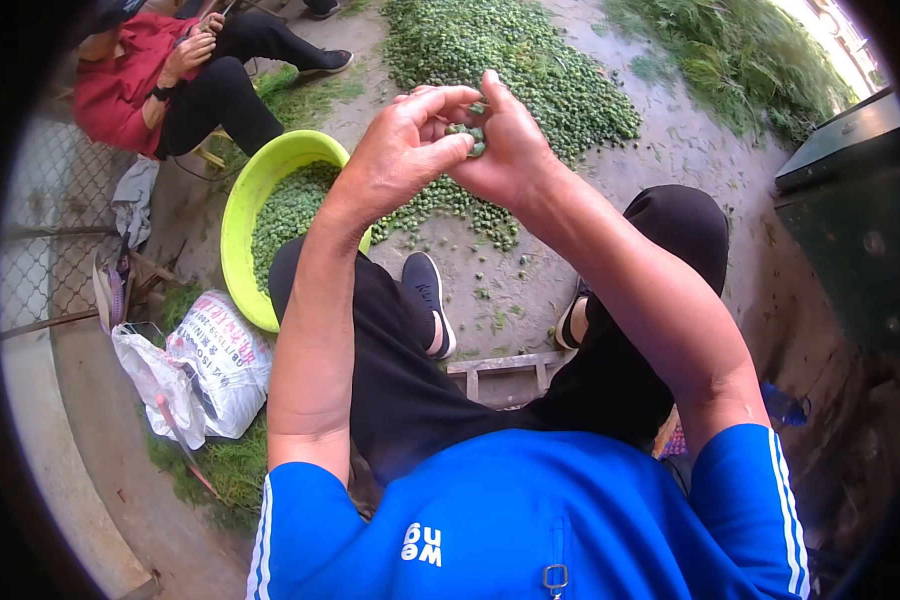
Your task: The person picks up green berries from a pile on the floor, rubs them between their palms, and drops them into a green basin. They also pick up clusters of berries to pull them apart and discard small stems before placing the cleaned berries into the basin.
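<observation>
My left hand [398, 152] curls over a few small green fruits [476, 137], thumb against them; can't tell if it's pinching. My right hand [508, 152] is spread beneath, thumb up, palm showing, fruits between both hands. Clock from my hands: heap of green fruits [490, 50] on the ground at 12 to 1, yellow-green tub [232, 225] part-filled at 8, white sack [225, 365] between 7 and 8, feathery greenery [735, 60] at 2, seated person in red [125, 80] between 9 and 10.

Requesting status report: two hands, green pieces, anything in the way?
Left hand and right hand close together. Green pieces between them. Nothing visibly blocking.
</observation>
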A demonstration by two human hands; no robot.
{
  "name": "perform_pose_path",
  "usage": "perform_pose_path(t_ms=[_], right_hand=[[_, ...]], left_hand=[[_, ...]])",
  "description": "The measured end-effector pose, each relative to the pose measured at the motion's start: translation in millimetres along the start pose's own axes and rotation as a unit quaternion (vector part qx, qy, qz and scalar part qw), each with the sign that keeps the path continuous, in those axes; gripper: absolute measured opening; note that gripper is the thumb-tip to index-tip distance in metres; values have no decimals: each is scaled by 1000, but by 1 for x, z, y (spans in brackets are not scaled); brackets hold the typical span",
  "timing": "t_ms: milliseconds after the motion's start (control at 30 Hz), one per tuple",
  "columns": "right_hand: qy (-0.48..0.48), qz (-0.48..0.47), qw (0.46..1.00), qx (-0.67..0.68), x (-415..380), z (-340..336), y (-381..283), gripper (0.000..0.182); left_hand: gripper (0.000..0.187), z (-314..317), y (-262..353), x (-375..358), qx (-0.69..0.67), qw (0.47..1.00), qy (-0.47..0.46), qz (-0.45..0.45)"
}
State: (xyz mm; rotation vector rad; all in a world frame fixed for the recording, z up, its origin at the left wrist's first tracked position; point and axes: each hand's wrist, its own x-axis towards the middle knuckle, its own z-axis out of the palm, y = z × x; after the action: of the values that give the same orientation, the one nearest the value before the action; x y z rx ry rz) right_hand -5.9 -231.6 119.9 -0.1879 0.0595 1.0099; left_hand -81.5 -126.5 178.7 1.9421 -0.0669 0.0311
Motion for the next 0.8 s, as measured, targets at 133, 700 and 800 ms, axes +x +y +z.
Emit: perform_pose_path(t_ms=[133,700,800], right_hand=[[48,-11,996,-69,-9,8,1,56],[22,-7,996,-82,-12,15,-4,78],[2,-29,995,-97,-15,18,-4,78]], left_hand=[[45,4,2,0,53,999,-1,-10],[24,7,2,-3,178,983,23,33],[21,7,-4,-4,59,998,34,3]])
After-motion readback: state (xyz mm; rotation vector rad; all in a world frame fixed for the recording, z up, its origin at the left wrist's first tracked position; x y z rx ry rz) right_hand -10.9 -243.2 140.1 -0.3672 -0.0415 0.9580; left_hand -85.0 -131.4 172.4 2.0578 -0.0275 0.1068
